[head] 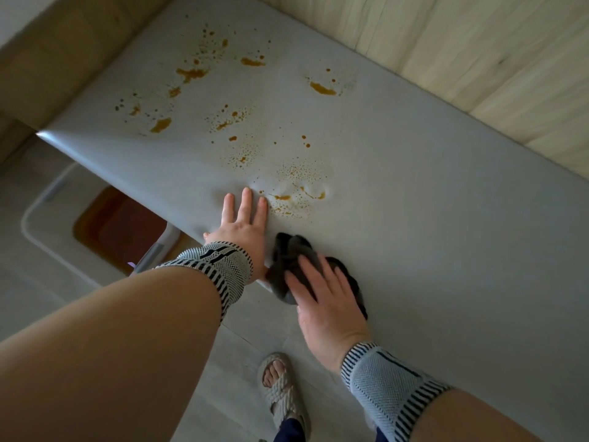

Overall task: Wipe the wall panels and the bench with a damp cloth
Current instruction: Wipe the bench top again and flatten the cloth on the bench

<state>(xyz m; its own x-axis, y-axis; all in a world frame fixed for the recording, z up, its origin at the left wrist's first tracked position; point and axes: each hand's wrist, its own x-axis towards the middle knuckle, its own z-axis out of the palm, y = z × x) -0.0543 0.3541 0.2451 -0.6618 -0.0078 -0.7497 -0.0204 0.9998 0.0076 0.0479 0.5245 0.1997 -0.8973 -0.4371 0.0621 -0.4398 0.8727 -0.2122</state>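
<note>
Head view:
Bench: pale grey padded bench [398, 193], with many orange-brown spots on its far left part.
Cloth: dark grey crumpled cloth [288, 253] at near edge.
Right hand [331, 311]: fingers spread flat, pressing cloth.
Left hand [243, 224]: fingers straight, flat on bench, just left of cloth.
Wall: light wooden wall panels [478, 59] behind bench, far right.

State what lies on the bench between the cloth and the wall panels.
In the head view, only bare grey bench lies between the dark cloth and the wall panels; the orange stains sit further left.
</note>
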